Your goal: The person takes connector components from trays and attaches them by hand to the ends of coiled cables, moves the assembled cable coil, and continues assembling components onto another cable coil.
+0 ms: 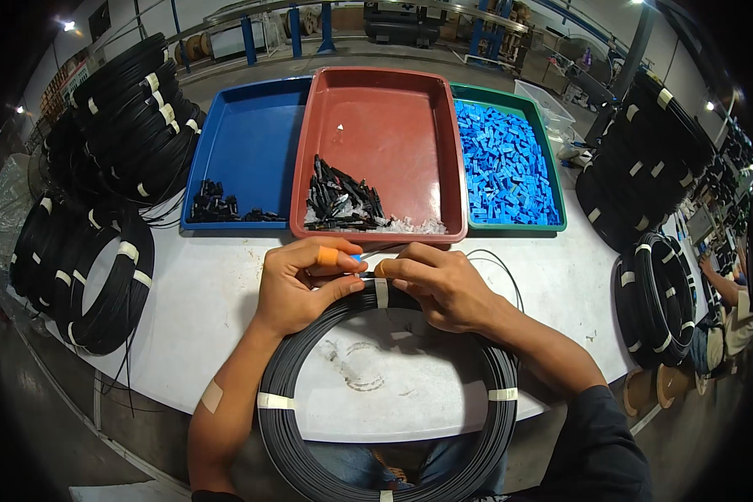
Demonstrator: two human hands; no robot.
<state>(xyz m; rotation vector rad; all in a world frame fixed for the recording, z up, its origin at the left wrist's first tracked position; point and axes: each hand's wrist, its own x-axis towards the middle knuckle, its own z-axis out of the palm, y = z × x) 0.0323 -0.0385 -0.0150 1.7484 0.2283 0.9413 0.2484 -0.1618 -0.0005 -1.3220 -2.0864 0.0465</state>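
A large coil of black cable [278,368], tied with white tape strips, rests partly on the white table and hangs over its front edge. My left hand [297,289], at the coil's far side, pinches a small blue plastic connector piece [357,258] between thumb and index finger. Close against it, my right hand [453,289] grips the black cable end [369,274] with its fingertips. The blue piece and the cable end meet or nearly meet; the fingers hide the exact contact. Orange finger covers show on both hands.
Beyond the hands stand a blue tray [251,125] with black parts, a red tray [376,109] with black pieces and clear scraps, and a green tray [558,197] full of blue connector pieces. Cable coils stack at left [134,125] and right [644,159]. Another person's arm [719,280] shows far right.
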